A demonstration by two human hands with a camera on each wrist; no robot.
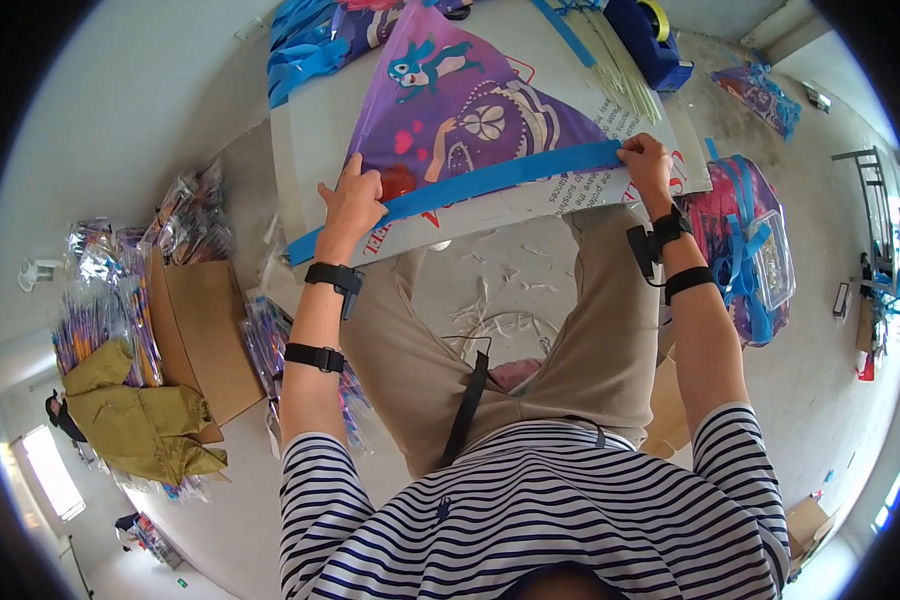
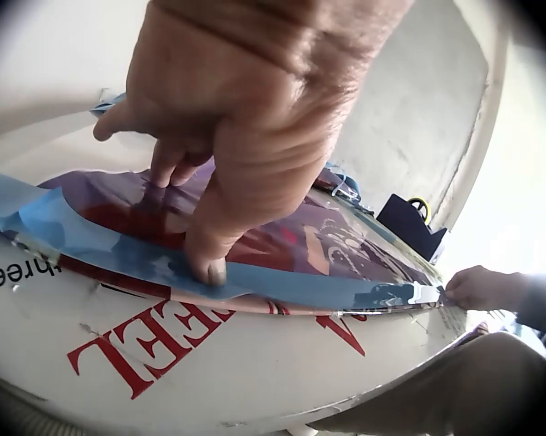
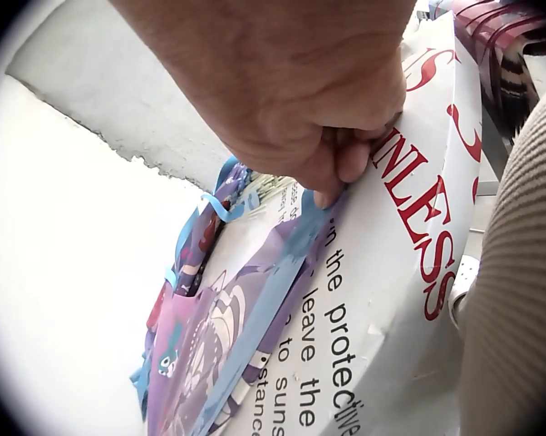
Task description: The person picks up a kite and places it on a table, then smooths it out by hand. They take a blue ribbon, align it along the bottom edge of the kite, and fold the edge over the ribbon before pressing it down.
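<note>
A purple triangular sheet (image 1: 440, 110) printed with cartoon figures and hearts lies on a white lettered board (image 1: 530, 205). Along its near edge runs a long blue strip (image 1: 500, 168), whose left end extends past the sheet. My left hand (image 1: 353, 205) rests over the left part, fingers spread. In the left wrist view its thumb (image 2: 209, 259) presses on the strip, and other fingertips touch the sheet. At the right end, my right hand (image 1: 647, 165) pinches the strip between thumb and curled fingers; the right wrist view shows the strip (image 3: 264, 318) running away from that pinch.
A dark blue tape dispenser (image 1: 652, 45) and pale thin sticks (image 1: 625, 70) lie on the board's far right. Blue ribbons (image 1: 305, 55) are heaped at far left. A colourful bag (image 1: 740, 245) stands right of the board; a cardboard box (image 1: 205, 330) and wrapped packs are left.
</note>
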